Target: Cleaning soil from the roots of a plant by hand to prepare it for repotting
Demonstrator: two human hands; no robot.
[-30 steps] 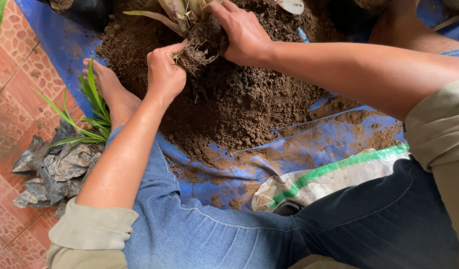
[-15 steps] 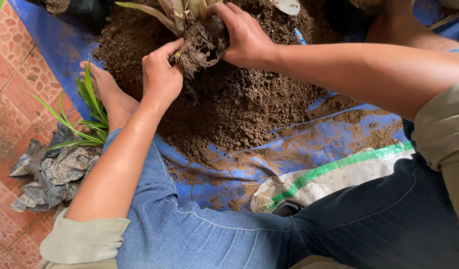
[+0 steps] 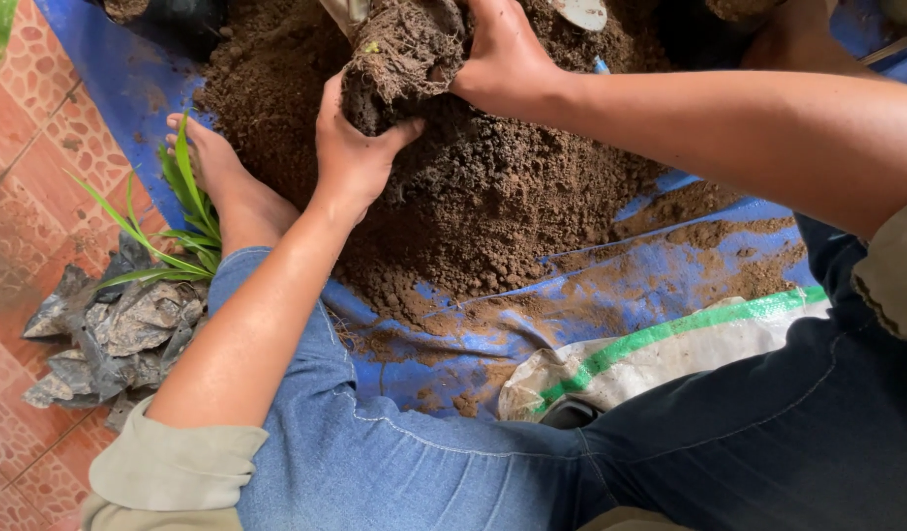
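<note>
terracotta-red patterned tiles [image 3: 21,128] cover the floor at 9 o'clock, and a blue tarp [image 3: 611,295] lies over them, carrying a broad heap of brown soil [image 3: 493,197] that fills the view from the centre up to 12 o'clock. loose soil trails across the tarp toward 4 o'clock.

at 12 o'clock a root ball [image 3: 399,59], dark and matted with fine roots, hangs just above the heap. the left hand [image 3: 350,147] cups it from below, fingers curled up against its lower side, while the right hand [image 3: 503,54] clamps it from 1 o'clock; both hands are closed on it. the plant's top runs out of the frame.

a bare foot [image 3: 217,167] rests on the soil's edge at 10 o'clock, with a small green-leaved plant [image 3: 183,216] just beside it. crumpled grey-black plastic [image 3: 109,334] lies on the tiles at 8 o'clock. a white woven sack with a green stripe [image 3: 670,344] lies at 5 o'clock, partly tucked under a dark trouser leg [image 3: 768,442]. a denim-clad knee [image 3: 375,462] fills 6 o'clock and hides the tarp's near edge.
</note>
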